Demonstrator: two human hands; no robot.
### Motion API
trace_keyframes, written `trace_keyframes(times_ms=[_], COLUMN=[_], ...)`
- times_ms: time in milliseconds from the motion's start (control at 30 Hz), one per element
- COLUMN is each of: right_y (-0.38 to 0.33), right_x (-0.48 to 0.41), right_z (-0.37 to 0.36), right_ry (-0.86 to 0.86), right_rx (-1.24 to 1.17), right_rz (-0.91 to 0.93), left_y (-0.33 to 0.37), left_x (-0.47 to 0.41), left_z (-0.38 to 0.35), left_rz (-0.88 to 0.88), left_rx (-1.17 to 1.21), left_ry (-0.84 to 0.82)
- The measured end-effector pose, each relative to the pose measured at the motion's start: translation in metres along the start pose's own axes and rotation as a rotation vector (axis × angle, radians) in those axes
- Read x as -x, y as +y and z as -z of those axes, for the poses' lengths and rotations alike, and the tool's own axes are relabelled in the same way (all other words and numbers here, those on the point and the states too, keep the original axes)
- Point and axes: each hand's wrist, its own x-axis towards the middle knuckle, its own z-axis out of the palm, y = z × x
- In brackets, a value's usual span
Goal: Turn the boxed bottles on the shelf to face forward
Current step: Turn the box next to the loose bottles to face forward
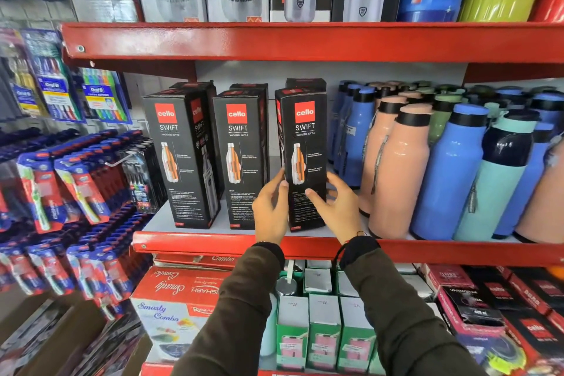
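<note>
Three black Cello Swift bottle boxes stand upright along the front of the red shelf (213,246). The left hand (270,210) and right hand (337,207) clasp the right box (303,143) by its lower sides, thumbs on its front face. The middle box (241,156) stands at its 9 o'clock, the left box (180,159) beyond. Peach bottles (396,174) and blue bottles (448,171) crowd at its 3 o'clock.

Both my arms reach fwd, dark sleeves. L hand (270,207) & R hand (337,207) face inward, fingers curled, thumbs up.
</note>
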Motion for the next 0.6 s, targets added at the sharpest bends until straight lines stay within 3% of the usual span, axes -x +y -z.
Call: trace_keyframes(times_ms=[267,433,600], right_y=[-0.009,-0.012,-0.009], right_x=[0.001,-0.004,-0.008], right_z=[-0.001,0.007,0.014], right_ry=[0.078,0.085,0.028], right_rx=[-0.055,-0.076,-0.074], right_rz=[0.038,0.030,0.013], left_y=[0.003,0.006,0.008], left_x=[0.011,0.004,-0.010], left_z=[-0.005,-0.010,-0.018], left_rz=[-0.102,-0.177,-0.004], left_rx=[0.087,-0.045,-0.067], left_ry=[0.048,0.051,-0.007])
